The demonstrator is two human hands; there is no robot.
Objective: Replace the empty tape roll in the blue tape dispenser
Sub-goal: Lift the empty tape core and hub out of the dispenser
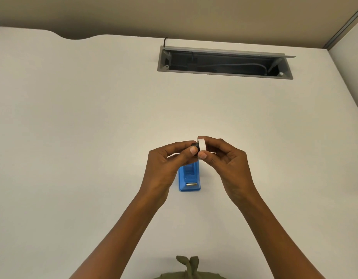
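Your two hands meet above the blue tape dispenser point(189, 179).
Your left hand point(166, 166) pinches a small black hub point(194, 147), and your right hand point(224, 160) grips the white tape roll point(201, 144) right beside it. The dispenser stands on the white desk point(73, 137) just under your hands.

Left hand point(170, 158) fingers wrap a dark hub point(194, 147), most of it buried behind them. Right hand point(220, 156) fingertips cover the white tape roll point(201, 146) beyond its rim. Under both thumbs, the blue tape dispenser point(189, 178) loses its far end.
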